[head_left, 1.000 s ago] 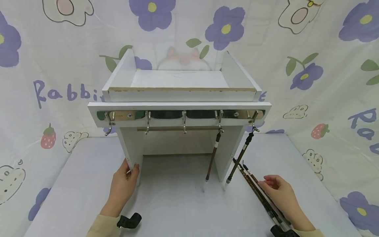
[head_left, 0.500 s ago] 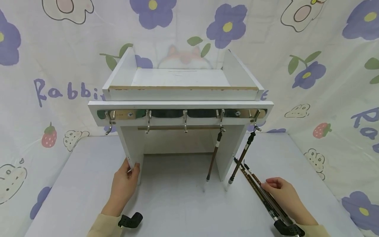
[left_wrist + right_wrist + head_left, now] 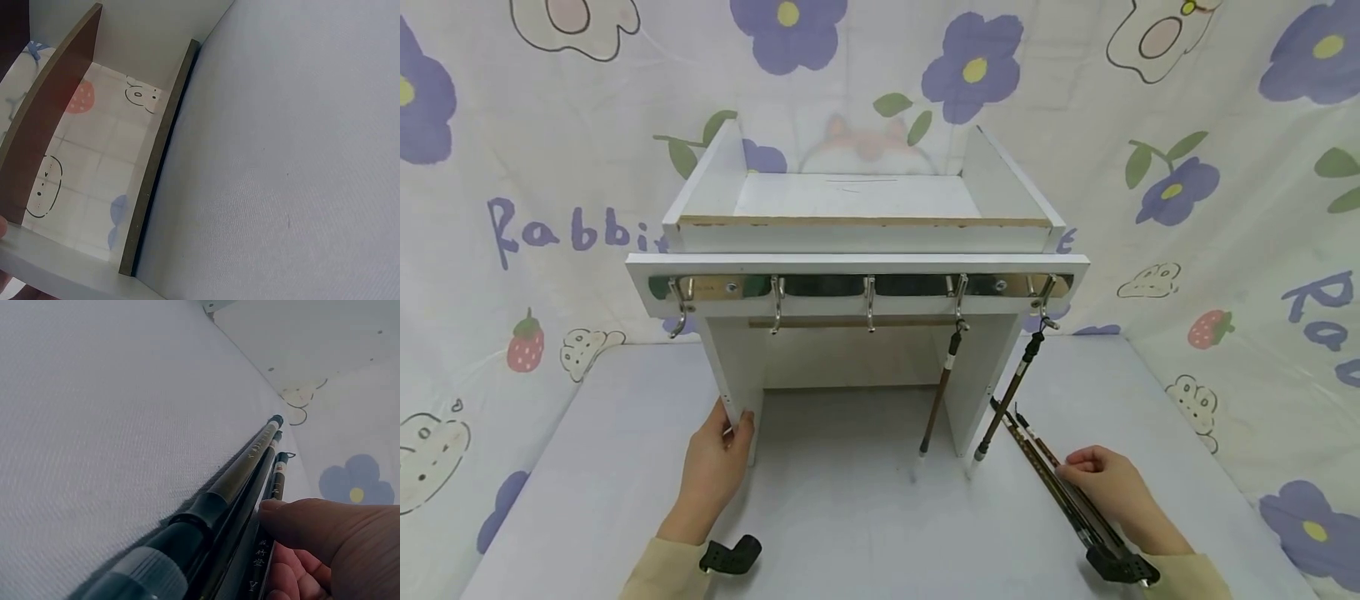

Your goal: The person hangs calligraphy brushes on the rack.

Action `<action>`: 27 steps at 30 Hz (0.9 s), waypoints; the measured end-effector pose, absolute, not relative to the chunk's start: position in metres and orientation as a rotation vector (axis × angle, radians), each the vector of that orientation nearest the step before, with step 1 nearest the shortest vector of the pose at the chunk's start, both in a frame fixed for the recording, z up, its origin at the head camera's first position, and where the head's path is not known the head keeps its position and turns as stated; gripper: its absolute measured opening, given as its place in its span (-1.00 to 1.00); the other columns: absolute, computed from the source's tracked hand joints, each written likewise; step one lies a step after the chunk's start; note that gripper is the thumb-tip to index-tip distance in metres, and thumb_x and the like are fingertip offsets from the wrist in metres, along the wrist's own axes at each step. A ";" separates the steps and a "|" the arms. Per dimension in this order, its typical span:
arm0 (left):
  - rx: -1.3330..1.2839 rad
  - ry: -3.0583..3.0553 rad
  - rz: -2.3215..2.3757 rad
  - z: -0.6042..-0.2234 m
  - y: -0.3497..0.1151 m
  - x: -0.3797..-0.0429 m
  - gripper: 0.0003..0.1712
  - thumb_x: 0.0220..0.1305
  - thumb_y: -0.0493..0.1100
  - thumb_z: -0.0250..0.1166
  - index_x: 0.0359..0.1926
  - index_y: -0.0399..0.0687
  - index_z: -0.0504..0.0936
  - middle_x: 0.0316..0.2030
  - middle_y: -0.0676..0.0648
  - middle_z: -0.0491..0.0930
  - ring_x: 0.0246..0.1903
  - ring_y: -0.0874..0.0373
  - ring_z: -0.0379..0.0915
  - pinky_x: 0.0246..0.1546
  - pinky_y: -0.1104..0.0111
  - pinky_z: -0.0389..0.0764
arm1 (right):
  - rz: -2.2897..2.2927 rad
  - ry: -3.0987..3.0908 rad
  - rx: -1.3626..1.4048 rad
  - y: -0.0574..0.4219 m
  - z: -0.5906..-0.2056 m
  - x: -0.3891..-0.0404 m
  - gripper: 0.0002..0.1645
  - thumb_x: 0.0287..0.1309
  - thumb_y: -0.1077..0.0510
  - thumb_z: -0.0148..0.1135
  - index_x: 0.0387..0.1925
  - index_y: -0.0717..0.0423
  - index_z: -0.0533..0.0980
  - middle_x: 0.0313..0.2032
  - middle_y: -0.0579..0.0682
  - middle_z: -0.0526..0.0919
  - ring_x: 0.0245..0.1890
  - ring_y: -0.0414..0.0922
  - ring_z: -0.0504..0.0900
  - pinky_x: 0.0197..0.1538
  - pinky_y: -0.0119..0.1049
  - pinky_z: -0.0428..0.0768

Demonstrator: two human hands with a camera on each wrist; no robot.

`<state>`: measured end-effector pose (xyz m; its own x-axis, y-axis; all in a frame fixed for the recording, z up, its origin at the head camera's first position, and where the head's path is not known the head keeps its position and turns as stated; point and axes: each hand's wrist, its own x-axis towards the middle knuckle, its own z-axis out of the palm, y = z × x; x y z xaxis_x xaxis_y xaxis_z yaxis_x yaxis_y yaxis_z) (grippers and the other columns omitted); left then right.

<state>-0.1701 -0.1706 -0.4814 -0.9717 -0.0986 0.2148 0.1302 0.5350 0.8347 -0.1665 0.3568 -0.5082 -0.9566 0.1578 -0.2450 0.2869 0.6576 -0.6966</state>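
Note:
A white wooden rack (image 3: pixel 857 265) stands on the white table, with a row of metal hooks (image 3: pixel 869 304) along its front. My left hand (image 3: pixel 707 475) grips the lower front edge of its left side panel (image 3: pixel 730 383). From the two rightmost hooks hang calligraphy brushes, a thin one (image 3: pixel 938 400) and a thicker one (image 3: pixel 1007 400). Several more brushes (image 3: pixel 1051 483) lie side by side on the table to the rack's right. My right hand (image 3: pixel 1108 492) pinches the rightmost lying brush (image 3: pixel 279 484) between thumb and fingers; its lower end is hidden in the head view.
An open tray-like top (image 3: pixel 857 196) with raised sides crowns the rack. Behind stands a cloth backdrop (image 3: pixel 587 283) with flowers and rabbits. Below the hooks, the rack is open at the front between its side panels. A black wrist camera (image 3: pixel 730 554) sits on the left wrist.
My right hand has closed onto the rightmost lying brush, with its thumb and fingers now at the handle. The left hand keeps its grip, and the hanging brushes stay on their hooks.

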 end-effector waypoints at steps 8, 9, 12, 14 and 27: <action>-0.019 -2.536 -1.414 -0.480 -0.171 -0.170 -0.42 0.49 0.06 -0.02 0.38 -0.12 0.25 0.21 -0.37 0.41 0.11 -0.24 0.45 -0.02 -0.01 0.56 | -1.181 2.723 0.348 0.354 -0.509 -0.166 -0.53 0.13 -0.01 0.37 -0.13 0.28 0.49 -0.35 0.03 0.59 -0.36 -0.08 0.52 -0.38 -0.28 0.53; -0.018 -2.534 -1.413 -0.480 -0.172 -0.170 -0.43 0.49 0.06 -0.02 0.38 -0.12 0.25 0.21 -0.37 0.41 0.11 -0.24 0.45 -0.02 -0.01 0.56 | -1.177 2.724 0.345 0.354 -0.509 -0.166 -0.54 0.14 -0.01 0.37 -0.13 0.28 0.49 -0.35 0.03 0.59 -0.36 -0.08 0.52 -0.38 -0.28 0.53; -0.018 -2.531 -1.407 -0.480 -0.172 -0.171 -0.43 0.49 0.04 -0.02 0.37 -0.13 0.26 0.21 -0.37 0.41 0.11 -0.24 0.45 -0.02 -0.01 0.56 | -1.170 2.728 0.343 0.355 -0.508 -0.167 -0.56 0.14 0.00 0.36 -0.14 0.28 0.50 -0.35 0.02 0.59 -0.36 -0.08 0.52 -0.37 -0.28 0.54; -0.017 -2.531 -1.403 -0.480 -0.172 -0.171 -0.43 0.49 0.04 -0.02 0.37 -0.14 0.26 0.20 -0.37 0.41 0.10 -0.24 0.45 -0.02 -0.01 0.56 | -1.177 2.730 0.343 0.355 -0.509 -0.167 -0.57 0.14 0.02 0.36 -0.14 0.29 0.50 -0.36 0.03 0.59 -0.37 -0.08 0.52 -0.38 -0.27 0.53; 0.003 -2.542 -1.432 -0.481 -0.170 -0.170 -0.42 0.49 0.06 -0.01 0.38 -0.12 0.25 0.21 -0.38 0.40 0.11 -0.25 0.44 -0.03 -0.02 0.56 | -1.170 2.766 0.311 0.359 -0.505 -0.168 -0.63 0.20 0.04 0.30 -0.13 0.27 0.57 -0.30 0.02 0.65 -0.33 -0.09 0.53 -0.36 -0.28 0.54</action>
<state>-0.1699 -0.1701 -0.4809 -0.9749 -0.1110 0.1928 0.1074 0.5242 0.8448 -0.1685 0.3592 -0.5046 -0.9714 0.1407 -0.1914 0.2353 0.6796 -0.6948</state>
